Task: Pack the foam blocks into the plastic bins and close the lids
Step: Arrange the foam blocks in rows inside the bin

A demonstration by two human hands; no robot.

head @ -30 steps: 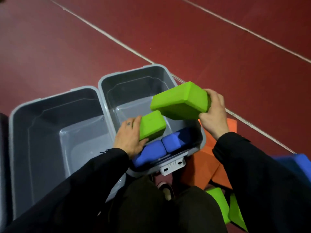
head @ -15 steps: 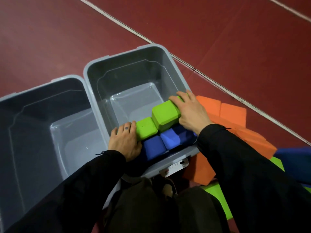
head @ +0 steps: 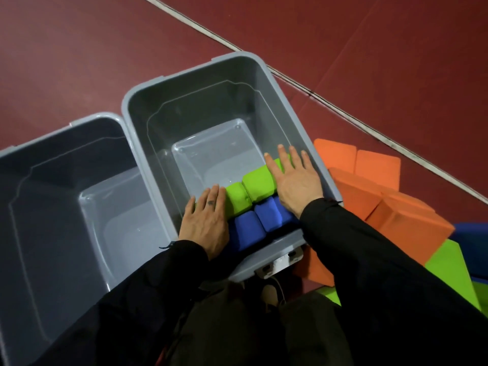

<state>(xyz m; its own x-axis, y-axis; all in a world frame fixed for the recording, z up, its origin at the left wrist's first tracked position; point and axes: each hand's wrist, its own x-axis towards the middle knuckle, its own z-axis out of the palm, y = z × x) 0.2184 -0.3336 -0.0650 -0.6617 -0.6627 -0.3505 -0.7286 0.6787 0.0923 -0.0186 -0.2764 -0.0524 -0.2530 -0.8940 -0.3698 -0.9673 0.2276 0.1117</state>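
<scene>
Head view, both hands flat, fingers spread, left hand [head: 204, 225] and right hand [head: 295, 180] atop green blocks [head: 250, 191], grey bin [head: 142, 107]

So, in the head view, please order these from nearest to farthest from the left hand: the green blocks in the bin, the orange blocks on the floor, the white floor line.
From the left hand:
1. Green blocks: touching its fingers, inside the right bin.
2. Orange blocks: on the floor, right of that bin.
3. White floor line: beyond the orange blocks, farthest.
</scene>
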